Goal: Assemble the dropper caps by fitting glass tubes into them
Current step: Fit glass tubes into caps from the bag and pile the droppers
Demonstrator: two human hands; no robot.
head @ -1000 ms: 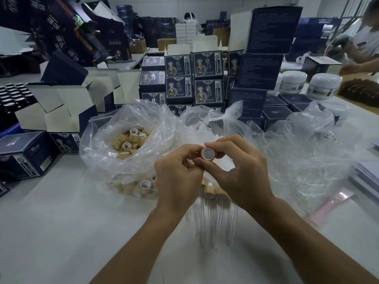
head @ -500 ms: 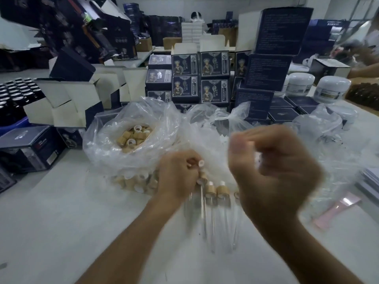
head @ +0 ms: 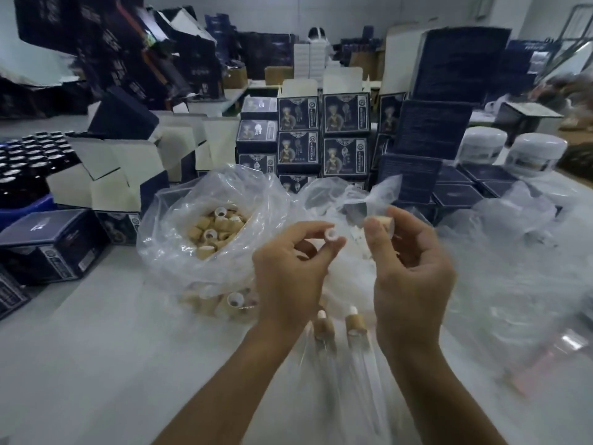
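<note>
White rubber part [head: 331,235], ring-shaped with an open bore facing the camera, is now pinched between thumb and forefinger of the left hand [head: 290,277]. The right hand [head: 414,271] grips a tan bamboo-coloured collar [head: 386,223] between thumb and fingertips; only its edge shows past the thumb. The two parts are near each other but apart, above the crumpled clear bag [head: 349,200].

Change since one second ago: both hands then met on a single cap held end-on; half a second ago the left hand was down at the row of finished pieces and the right hand had swung up, blurred. Now both hands are raised again, each with a fresh component. Reading: one unit was laid down and the next cycle has begun (judgement, the set-down itself falls between frames).

Finished droppers [head: 354,329] lie on the white table [head: 96,364] just below the hands, caps toward the bags, glass tubes [head: 369,374] running toward the wearer; two caps show plainly, others may be hidden by the wrists.

Stock: loose collars [head: 215,228] sit in the open bag at left, more spilled beneath it [head: 224,303].

Step in hand, as I judge it: seat the white part into the collar, then add a tube. No loose tube visible in either hand, so one must be picked up. Risk: the parts are small and a skewed start could jam the fit.
</note>
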